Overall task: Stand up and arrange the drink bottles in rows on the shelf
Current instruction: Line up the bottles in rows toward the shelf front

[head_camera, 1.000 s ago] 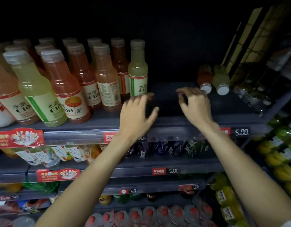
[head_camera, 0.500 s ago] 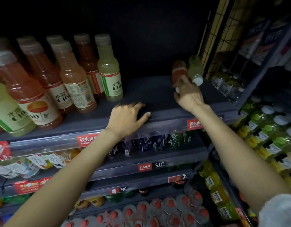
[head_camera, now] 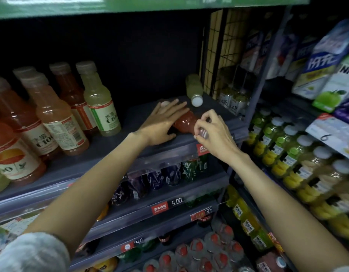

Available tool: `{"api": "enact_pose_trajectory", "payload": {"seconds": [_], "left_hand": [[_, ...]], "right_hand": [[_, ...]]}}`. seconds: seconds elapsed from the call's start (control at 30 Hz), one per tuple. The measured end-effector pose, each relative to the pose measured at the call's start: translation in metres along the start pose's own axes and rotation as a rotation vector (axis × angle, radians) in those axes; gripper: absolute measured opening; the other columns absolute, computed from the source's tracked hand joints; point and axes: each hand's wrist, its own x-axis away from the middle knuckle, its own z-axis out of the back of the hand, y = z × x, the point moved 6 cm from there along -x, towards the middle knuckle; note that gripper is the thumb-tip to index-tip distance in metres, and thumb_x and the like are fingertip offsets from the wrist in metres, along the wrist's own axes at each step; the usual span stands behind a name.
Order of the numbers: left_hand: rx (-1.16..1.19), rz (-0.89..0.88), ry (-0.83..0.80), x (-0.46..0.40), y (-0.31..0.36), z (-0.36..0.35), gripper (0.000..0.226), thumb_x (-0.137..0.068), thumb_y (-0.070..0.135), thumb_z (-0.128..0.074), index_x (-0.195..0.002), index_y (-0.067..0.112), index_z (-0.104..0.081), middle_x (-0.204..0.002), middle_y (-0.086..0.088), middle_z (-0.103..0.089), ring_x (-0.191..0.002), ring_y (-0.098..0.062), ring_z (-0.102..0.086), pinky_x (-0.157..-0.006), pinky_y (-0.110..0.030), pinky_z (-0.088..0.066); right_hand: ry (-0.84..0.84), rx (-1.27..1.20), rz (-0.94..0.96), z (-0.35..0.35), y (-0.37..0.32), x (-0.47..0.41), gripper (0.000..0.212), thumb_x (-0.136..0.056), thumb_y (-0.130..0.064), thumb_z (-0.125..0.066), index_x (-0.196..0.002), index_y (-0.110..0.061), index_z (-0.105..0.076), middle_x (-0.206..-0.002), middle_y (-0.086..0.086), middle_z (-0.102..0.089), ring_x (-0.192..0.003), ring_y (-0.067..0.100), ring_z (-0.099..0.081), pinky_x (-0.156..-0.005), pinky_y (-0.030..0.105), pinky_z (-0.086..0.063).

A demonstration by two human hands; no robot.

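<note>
On the shelf [head_camera: 114, 146] edge, right of the standing rows: red bottle [head_camera: 184, 122] lying down, cap toward the person. Right hand [head_camera: 214, 132] pinches the cap end; left hand [head_camera: 161, 122] rests flat, fingers spread, on the body. Green bottle [head_camera: 193, 89] lies further back, untouched.

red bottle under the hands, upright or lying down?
Lying down. The red bottle rests on its side on the shelf, cap end in the right hand, left hand on its body.

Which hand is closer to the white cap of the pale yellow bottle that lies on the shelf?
Left. The left hand has fingertips just left of the cap; the right hand is farther, below, gripping the red bottle.
</note>
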Motion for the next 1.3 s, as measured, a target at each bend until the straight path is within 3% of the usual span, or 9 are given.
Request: {"api": "enact_pose_trajectory", "payload": {"seconds": [0.1, 0.27, 0.43, 0.57, 0.67, 0.8, 0.9, 1.03, 1.3], "left_hand": [[0.06, -0.02, 0.101, -0.004, 0.008, 0.007, 0.084, -0.083, 0.028, -0.072, -0.15, 0.018, -0.024, -0.155, -0.004, -0.029, -0.145, -0.019, -0.02, -0.118, -0.039, -0.006], [0.133, 0.069, 0.489, 0.025, 0.01, 0.045, 0.082, -0.07, 0.045, -0.081, -0.138, 0.012, -0.048, -0.131, -0.009, -0.059, -0.118, -0.029, -0.058, -0.105, -0.044, -0.042], [0.388, 0.334, 0.595, 0.055, -0.006, 0.056, 0.085, -0.067, 0.05, -0.081, -0.139, 0.02, -0.047, -0.131, 0.002, -0.06, -0.118, -0.014, -0.057, -0.097, -0.029, -0.045], [0.698, 0.504, 0.657, 0.076, -0.024, 0.057, 0.063, -0.073, 0.045, -0.079, -0.128, 0.025, -0.055, -0.107, 0.015, -0.067, -0.099, 0.002, -0.062, -0.09, -0.022, -0.051], [0.789, 0.563, 0.671, 0.092, -0.032, 0.059, 0.048, -0.076, 0.04, -0.078, -0.118, 0.03, -0.059, -0.099, 0.015, -0.07, -0.092, 0.004, -0.064, -0.085, -0.026, -0.054], [0.608, 0.633, 0.662, 0.122, -0.045, 0.07, 0.054, -0.084, 0.04, -0.07, -0.131, 0.027, -0.049, -0.112, 0.014, -0.062, -0.098, 0.001, -0.058, -0.08, -0.007, -0.041], [0.205, 0.746, 0.819, 0.167, -0.061, 0.078, 0.063, -0.09, 0.049, -0.059, -0.142, 0.021, -0.037, -0.13, -0.01, -0.054, -0.114, -0.024, -0.054, -0.09, -0.028, -0.041], [-0.017, 0.888, 1.021, 0.213, -0.091, 0.078, 0.065, -0.092, 0.039, -0.056, -0.142, 0.003, -0.035, -0.14, -0.019, -0.043, -0.127, -0.032, -0.041, -0.107, -0.036, -0.031], [-0.09, 0.906, 0.893, 0.213, -0.112, 0.084, 0.077, -0.087, 0.034, -0.068, -0.145, -0.002, -0.031, -0.134, -0.025, -0.046, -0.12, -0.04, -0.043, -0.1, -0.044, -0.038]], "right_hand": [[0.102, -0.117, 0.034, 0.018, -0.01, 0.005, 0.019, -0.074, 0.0, -0.071, -0.083, -0.015, -0.061, -0.104, -0.005, -0.043, -0.094, 0.018, -0.046, -0.078, 0.032, -0.042], [0.283, -0.495, 0.018, 0.049, -0.027, -0.005, 0.057, -0.078, -0.005, -0.072, -0.128, -0.018, -0.047, -0.122, 0.002, -0.047, -0.115, 0.009, -0.05, -0.098, 0.024, -0.044], [0.065, -0.59, -0.202, 0.01, -0.021, -0.025, 0.077, -0.077, -0.015, -0.077, -0.139, -0.015, -0.031, -0.133, 0.005, -0.045, -0.118, 0.016, -0.05, -0.098, 0.033, -0.048], [-0.168, -0.616, -0.112, -0.037, -0.055, -0.038, 0.078, -0.077, -0.026, -0.077, -0.139, -0.02, -0.03, -0.135, 0.003, -0.049, -0.12, 0.016, -0.051, -0.098, 0.042, -0.048], [-0.16, -0.595, -0.086, -0.055, -0.078, -0.048, 0.078, -0.076, -0.035, -0.077, -0.138, -0.021, -0.032, -0.125, 0.004, -0.059, -0.109, 0.018, -0.06, -0.09, 0.042, -0.052], [-0.156, -0.588, -0.02, -0.074, -0.102, -0.056, 0.074, -0.077, -0.037, -0.075, -0.137, -0.024, -0.035, -0.119, -0.001, -0.063, -0.102, 0.015, -0.063, -0.085, 0.033, -0.054], [-0.2, -0.64, 0.024, -0.088, -0.124, -0.065, 0.075, -0.075, -0.032, -0.078, -0.138, -0.024, -0.037, -0.113, -0.012, -0.057, -0.094, 0.002, -0.058, -0.074, 0.01, -0.046], [-0.155, -0.691, 0.006, -0.105, -0.142, -0.072, 0.074, -0.071, -0.033, -0.081, -0.131, -0.019, -0.041, -0.111, -0.012, -0.054, -0.096, 0.006, -0.058, -0.081, 0.028, -0.052], [-0.056, -0.563, -0.148, -0.119, -0.159, -0.078, 0.061, -0.073, -0.035, -0.077, -0.118, -0.017, -0.041, -0.109, -0.005, -0.057, -0.09, 0.01, -0.055, -0.078, 0.034, -0.05]]}}
